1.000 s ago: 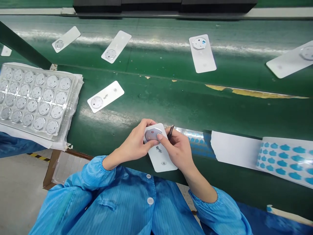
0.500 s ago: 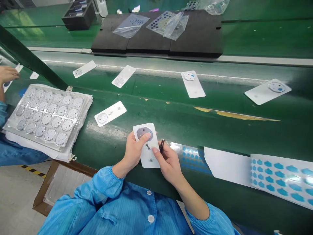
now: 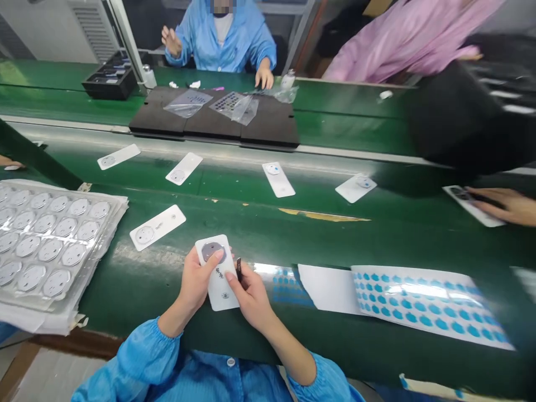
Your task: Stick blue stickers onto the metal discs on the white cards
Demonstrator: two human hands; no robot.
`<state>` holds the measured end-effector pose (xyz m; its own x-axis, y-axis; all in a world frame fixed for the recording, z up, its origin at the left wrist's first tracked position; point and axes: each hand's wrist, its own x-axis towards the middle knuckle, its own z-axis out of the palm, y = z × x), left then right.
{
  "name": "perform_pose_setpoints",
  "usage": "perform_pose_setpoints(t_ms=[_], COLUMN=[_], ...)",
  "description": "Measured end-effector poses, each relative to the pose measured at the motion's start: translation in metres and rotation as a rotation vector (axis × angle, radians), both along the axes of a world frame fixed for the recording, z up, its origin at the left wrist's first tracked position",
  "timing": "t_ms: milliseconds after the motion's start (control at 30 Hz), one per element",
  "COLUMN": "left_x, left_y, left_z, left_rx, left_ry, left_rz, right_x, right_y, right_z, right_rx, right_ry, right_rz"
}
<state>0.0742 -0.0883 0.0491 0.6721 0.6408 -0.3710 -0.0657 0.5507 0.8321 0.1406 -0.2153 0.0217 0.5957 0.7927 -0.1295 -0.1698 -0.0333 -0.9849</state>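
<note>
A white card [image 3: 223,289] with a round grey disc [image 3: 213,252] near its top is held over the green bench. My left hand [image 3: 195,279] grips its left edge, thumb lying on the disc. On the right edge, my right hand [image 3: 251,290] holds the same card, thumb near the dark printed characters; a dark band shows at its fingers. Another white card with a disc [image 3: 167,223] lies up and left of my hands. Right of them rests a white sheet [image 3: 330,287] beside a sheet of blue stickers [image 3: 422,304].
Stacked clear trays of round discs [image 3: 50,248] stand at left. Several white cards lie on the far strip. Black blocks [image 3: 159,120] bear plastic bags. A person in blue [image 3: 221,39] sits opposite; another person's hand [image 3: 508,205] touches a card [image 3: 473,206] at right.
The view has tilted up and turned right, so the bench things appear lower and further left. People opposite and a hand at right now show. Both my hands keep the same hold on the card.
</note>
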Motion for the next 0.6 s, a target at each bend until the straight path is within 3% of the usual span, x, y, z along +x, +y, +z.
perform_pose_setpoints(t_ms=[200,300,367,433,500,600], left_x=[0.007,0.017,0.032,0.053,0.076,0.107], left_y=[0.034,0.067,0.099,0.136,0.173,0.214], left_z=[0.012,0.012,0.011,0.010,0.010,0.010], left_rx=[0.108,0.223,0.477,0.829,0.991,1.085], left_ry=[-0.036,-0.001,0.138,0.379,0.574,0.784], left_rz=[0.194,0.028,-0.126,-0.204,-0.177,-0.081], right_x=[0.001,0.015,0.036,0.068,0.106,0.158], right_y=[0.001,0.007,0.020,0.042,0.069,0.107], right_z=[0.008,0.020,0.028,0.035,0.041,0.045], right_rx=[-0.069,-0.093,-0.093,-0.081,-0.080,-0.131], right_ry=[-0.245,-0.271,-0.282,-0.300,-0.302,-0.286], right_rz=[0.068,0.074,-0.004,-0.101,-0.166,-0.259])
